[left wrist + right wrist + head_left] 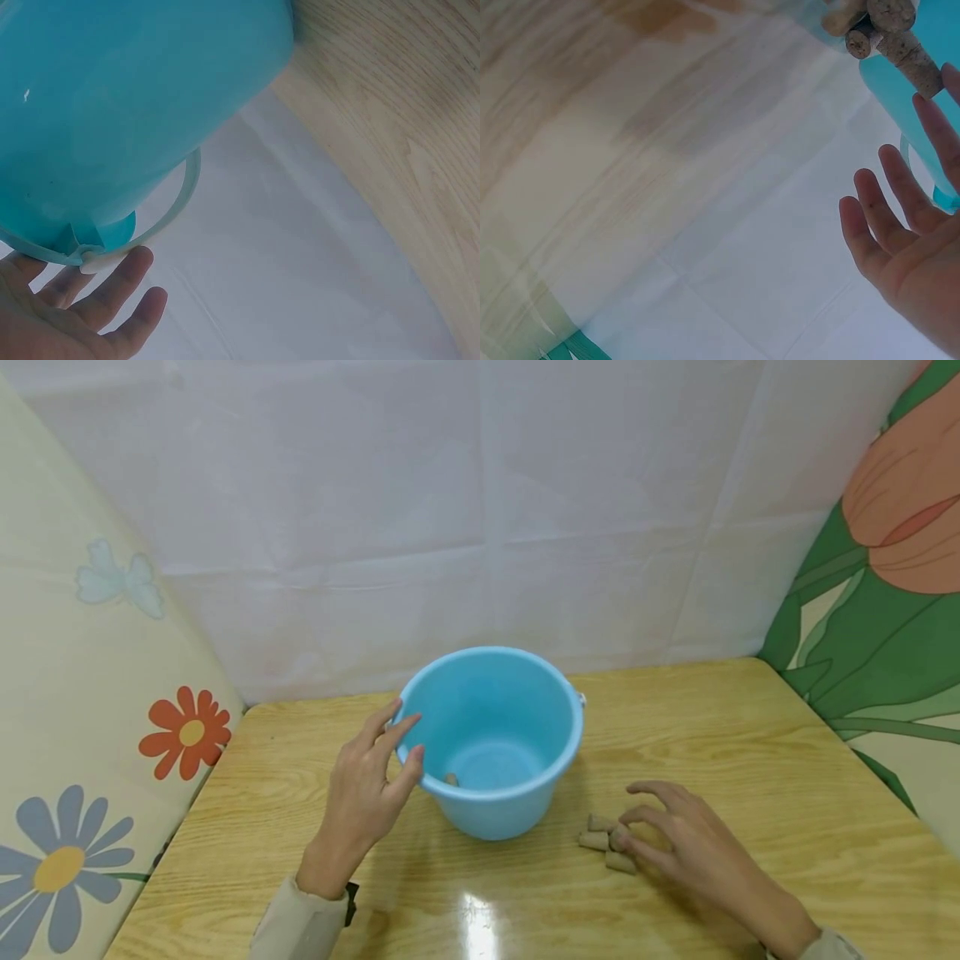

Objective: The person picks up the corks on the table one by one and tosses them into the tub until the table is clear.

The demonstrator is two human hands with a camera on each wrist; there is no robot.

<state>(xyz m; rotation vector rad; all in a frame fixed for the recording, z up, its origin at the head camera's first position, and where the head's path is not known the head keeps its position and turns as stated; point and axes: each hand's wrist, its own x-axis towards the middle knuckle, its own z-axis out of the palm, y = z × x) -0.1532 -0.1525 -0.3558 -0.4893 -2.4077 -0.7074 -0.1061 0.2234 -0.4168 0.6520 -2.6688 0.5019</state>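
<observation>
I see a blue bucket standing mid-frame on the wooden table, its mouth towards me; down inside, at the lower left of the opening, sits one cork, partly hidden by the near rim (a pale handle loops beside the bucket in the left wrist view). The person's left hand rests at the left of the rim, fingers parted and fairly straight, touching rather than wrapped round it. Right of the bucket, in the lower right of the frame, a small group of corks lies close together on the table. The right hand is down at that group, outer fingers spread, thumb and forefinger at one cork's end; whether they actually pinch it, I cannot tell.
</observation>
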